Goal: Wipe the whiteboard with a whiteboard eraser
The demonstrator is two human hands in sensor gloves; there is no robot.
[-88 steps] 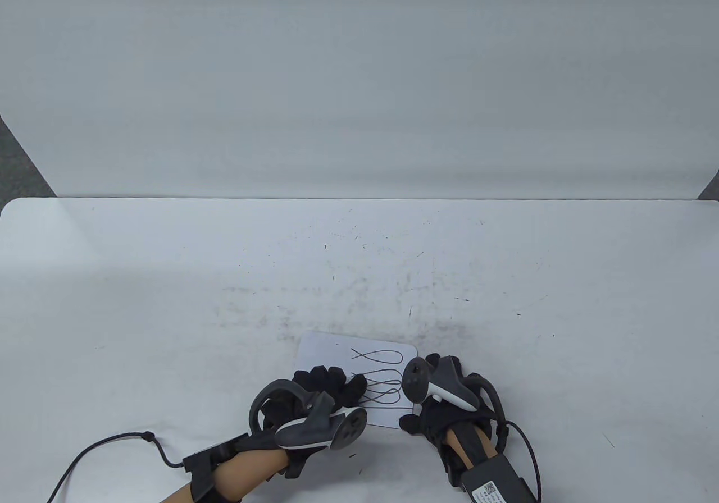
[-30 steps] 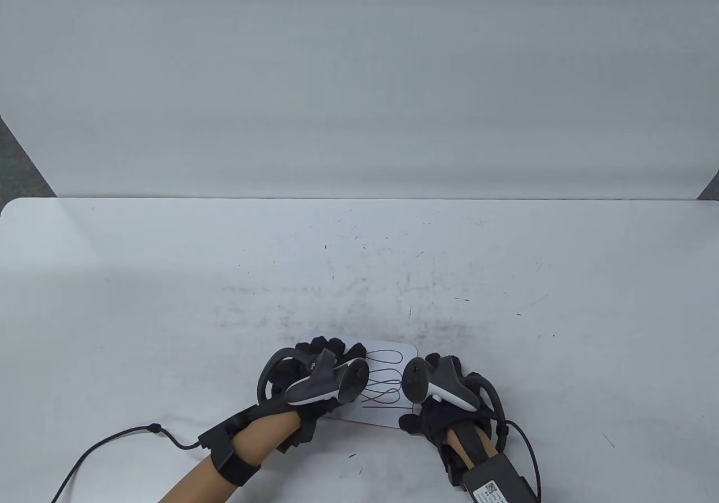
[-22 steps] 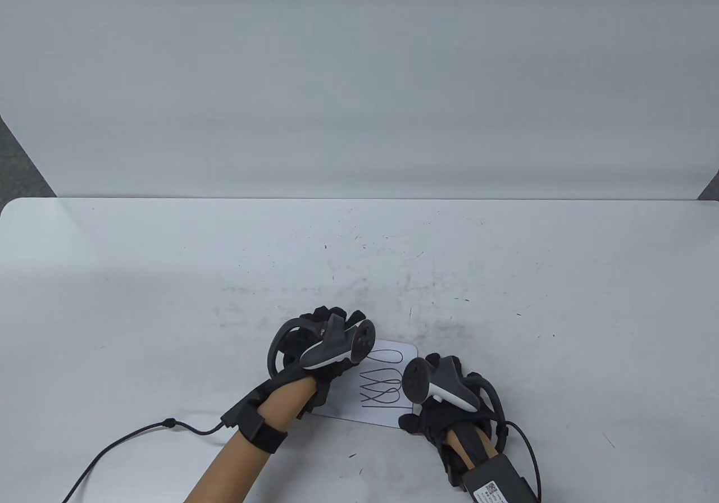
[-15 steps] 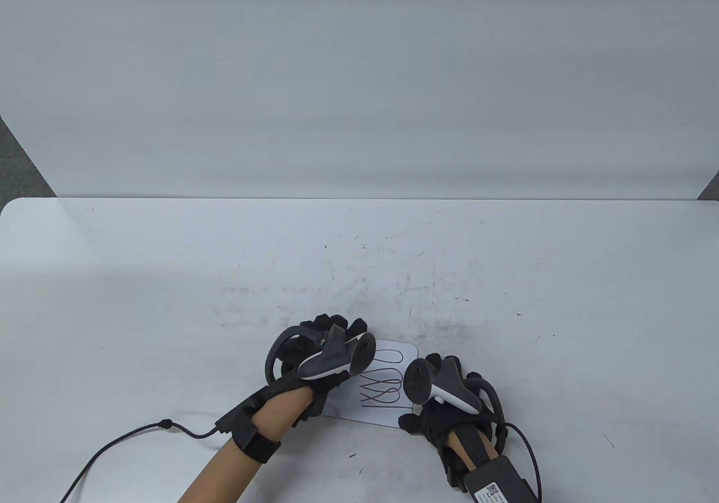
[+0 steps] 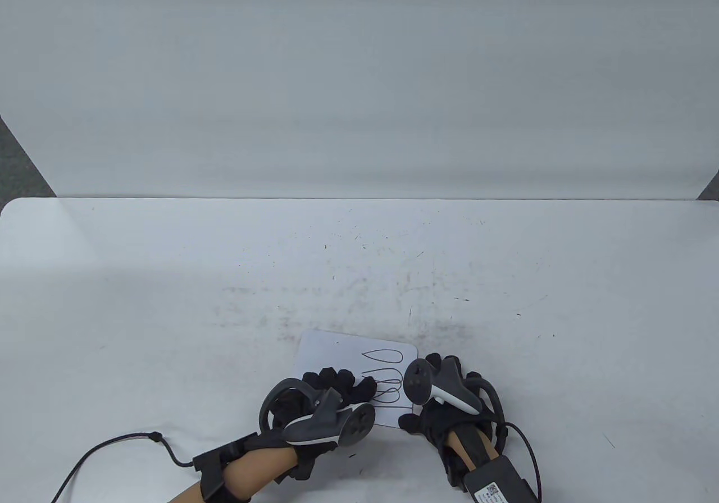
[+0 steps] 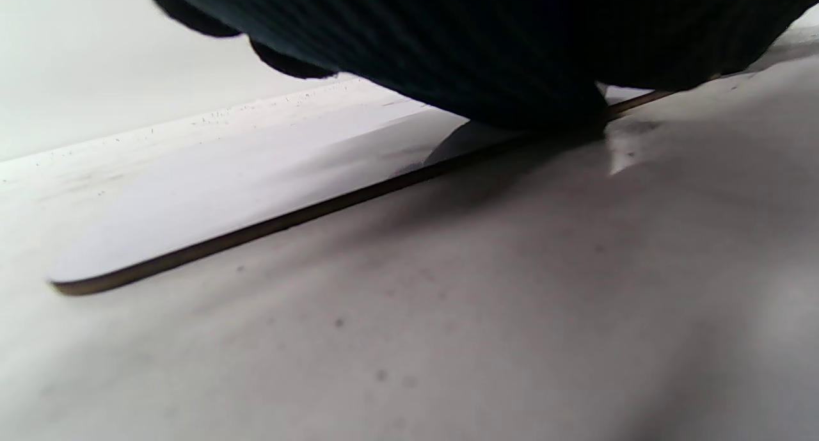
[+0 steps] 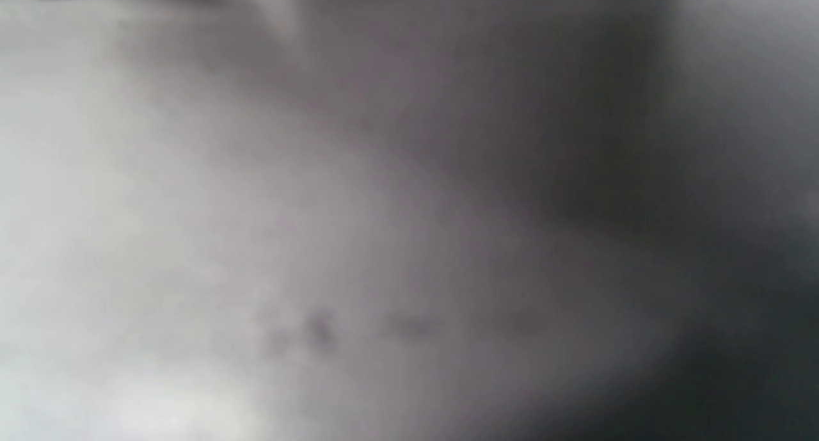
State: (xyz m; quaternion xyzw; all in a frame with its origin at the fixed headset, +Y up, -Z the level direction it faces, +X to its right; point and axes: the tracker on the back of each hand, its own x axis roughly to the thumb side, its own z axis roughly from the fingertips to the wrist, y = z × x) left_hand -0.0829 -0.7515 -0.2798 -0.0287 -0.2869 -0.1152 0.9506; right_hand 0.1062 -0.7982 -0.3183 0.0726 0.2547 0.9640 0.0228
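A small white whiteboard (image 5: 331, 351) lies flat on the table near the front edge. Looped pen marks (image 5: 387, 382) remain on its right half, and its left half is blank. My left hand (image 5: 337, 385) presses down on the board's lower left part. The eraser is hidden under that hand. In the left wrist view the dark glove (image 6: 486, 50) bears down on the thin board (image 6: 243, 178). My right hand (image 5: 422, 407) holds the board's right edge, apart from the left hand. The right wrist view is only blur.
The white table (image 5: 168, 278) is scuffed with dark smudges behind the board. A white backdrop (image 5: 359, 76) rises at the table's far edge. A black cable (image 5: 118, 447) trails from my left wrist across the front left.
My left hand swept up to the board's far left corner, then came back down to the near left. The left ends of the pen marks are gone. The right hand stayed put.
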